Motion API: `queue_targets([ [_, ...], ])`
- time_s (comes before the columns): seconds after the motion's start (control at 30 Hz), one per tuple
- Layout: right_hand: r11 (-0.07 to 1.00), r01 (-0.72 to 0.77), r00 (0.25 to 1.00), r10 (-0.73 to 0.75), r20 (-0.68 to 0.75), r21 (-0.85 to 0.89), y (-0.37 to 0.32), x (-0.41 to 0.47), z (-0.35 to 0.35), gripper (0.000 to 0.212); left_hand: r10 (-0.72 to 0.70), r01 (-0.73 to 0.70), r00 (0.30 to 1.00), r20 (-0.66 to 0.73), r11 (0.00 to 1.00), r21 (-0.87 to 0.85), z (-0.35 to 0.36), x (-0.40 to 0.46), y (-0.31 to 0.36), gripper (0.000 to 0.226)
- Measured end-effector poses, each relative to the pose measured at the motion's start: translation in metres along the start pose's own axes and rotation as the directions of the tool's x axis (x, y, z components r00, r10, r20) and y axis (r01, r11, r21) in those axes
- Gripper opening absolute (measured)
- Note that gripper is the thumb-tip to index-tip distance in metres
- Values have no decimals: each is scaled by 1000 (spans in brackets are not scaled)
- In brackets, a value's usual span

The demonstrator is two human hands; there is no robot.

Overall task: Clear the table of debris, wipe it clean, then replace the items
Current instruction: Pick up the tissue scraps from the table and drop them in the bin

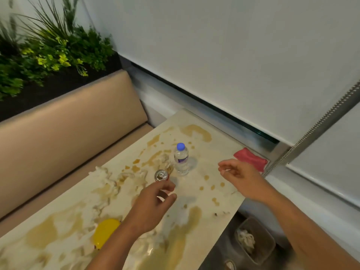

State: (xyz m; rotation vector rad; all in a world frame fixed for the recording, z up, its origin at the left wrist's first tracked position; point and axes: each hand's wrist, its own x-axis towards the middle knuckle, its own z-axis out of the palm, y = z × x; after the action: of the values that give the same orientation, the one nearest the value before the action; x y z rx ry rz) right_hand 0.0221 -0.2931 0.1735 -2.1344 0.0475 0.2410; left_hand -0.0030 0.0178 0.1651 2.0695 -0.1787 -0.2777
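While both hands hover w/ curled fingers, can stands by bottle.

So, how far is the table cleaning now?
Early. A bin beside the table already holds crumpled paper. The left hand reaches toward the can; the right hand hovers, holding nothing. The bottle, a yellow thing and brown spills remain. The pink cloth lies unused, so wiping is not started.
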Motion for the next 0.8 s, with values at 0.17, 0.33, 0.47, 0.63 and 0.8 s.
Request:
queue_targets([
  [0.17, 997, 61, 998, -61, 16, -55, -31, 42, 3, 23, 48, -45, 997, -65, 998, 53, -47, 25, -1, 9],
  [0.33, 995, 70, 997, -67, 45, -66, -40, 101, 5, 24, 10, 3, 995, -96, 991, 137, -74, 72, -23, 11],
  [0.47, 995, 46, 994, -37, 103, -88, -38, 156, 12, 24, -56, 72, 994, -93, 981, 179, -82, 114, -43, 15],
  [0.63, 989, 71, 965, -35, 261, -130, -22, 224, 38, 18, -181, 182, 983, -30, 941, 286, -74, 163, -83, 17],
  [0.8, 975, 116, 896, -19, 444, -192, -4, 276, 77, 26, -374, 330, 926, 45, 863, 383, -55, 196, -128, 34],
])
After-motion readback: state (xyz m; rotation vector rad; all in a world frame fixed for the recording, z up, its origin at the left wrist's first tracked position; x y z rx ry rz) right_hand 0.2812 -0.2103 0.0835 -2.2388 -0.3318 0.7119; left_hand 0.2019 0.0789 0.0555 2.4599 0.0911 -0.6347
